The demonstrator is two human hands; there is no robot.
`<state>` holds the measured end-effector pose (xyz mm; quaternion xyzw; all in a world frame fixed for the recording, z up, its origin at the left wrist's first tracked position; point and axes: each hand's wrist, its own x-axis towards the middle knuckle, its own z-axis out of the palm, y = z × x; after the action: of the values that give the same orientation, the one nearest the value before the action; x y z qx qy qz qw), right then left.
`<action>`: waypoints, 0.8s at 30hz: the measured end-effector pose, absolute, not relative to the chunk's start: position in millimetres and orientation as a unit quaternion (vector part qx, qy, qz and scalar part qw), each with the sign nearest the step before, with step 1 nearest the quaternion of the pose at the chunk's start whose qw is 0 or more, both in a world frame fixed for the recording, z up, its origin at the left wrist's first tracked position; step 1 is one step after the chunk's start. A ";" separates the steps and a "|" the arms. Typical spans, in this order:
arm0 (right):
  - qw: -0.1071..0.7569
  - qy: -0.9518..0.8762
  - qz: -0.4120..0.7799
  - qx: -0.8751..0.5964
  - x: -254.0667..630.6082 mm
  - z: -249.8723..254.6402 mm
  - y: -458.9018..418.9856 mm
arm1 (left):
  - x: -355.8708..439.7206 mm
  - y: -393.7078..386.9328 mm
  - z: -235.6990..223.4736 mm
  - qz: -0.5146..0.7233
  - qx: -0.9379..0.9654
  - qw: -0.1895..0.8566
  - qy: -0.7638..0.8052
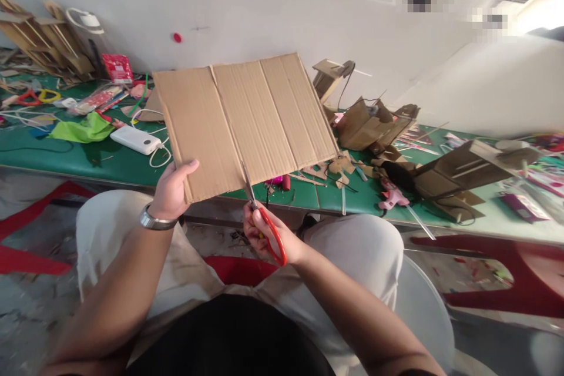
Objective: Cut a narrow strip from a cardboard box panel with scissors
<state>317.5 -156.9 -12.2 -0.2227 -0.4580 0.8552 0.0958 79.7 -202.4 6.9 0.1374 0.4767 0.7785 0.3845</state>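
Observation:
A large creased sheet of brown cardboard [264,111] is held up over the table's front edge. My left hand [171,188] grips its lower left corner, thumb on the face and the other fingers hidden behind. In my right hand [264,232] are scissors [275,241] with red handles, my fingers wrapped round them. Their blades point up at the cardboard's lower edge, close to a long crease, with one blade lying over the face. How far the blades are apart is hard to make out.
On the green table [110,170] lie a white power bank [136,140] with a cable, green cloth [81,127] and a red packet [117,68]. To the right are cardboard models [462,173], a pink glue gun [393,197] and scraps. A red chair [484,270] stands at right.

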 end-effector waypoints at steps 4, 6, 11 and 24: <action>0.091 -0.470 0.847 -0.231 316.1 -11.0 -157.9 | 80.4 -202.7 9.2 0.784 0.147 0.378 0.469; 0.087 -0.476 0.844 -0.233 316.3 -9.1 -158.0 | 81.1 -202.9 10.6 0.784 0.151 0.378 0.468; 0.073 -0.486 0.839 -0.234 317.3 -3.7 -157.8 | 81.8 -203.5 11.5 0.783 0.152 0.380 0.469; 0.093 -0.562 0.796 -0.204 315.7 -16.6 -159.7 | 80.2 -203.2 10.2 0.782 0.151 0.386 0.466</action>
<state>315.7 -159.7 -16.6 -0.2038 -0.5623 0.7960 0.0932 80.2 -203.2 10.2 0.1509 0.4655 0.7822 0.3855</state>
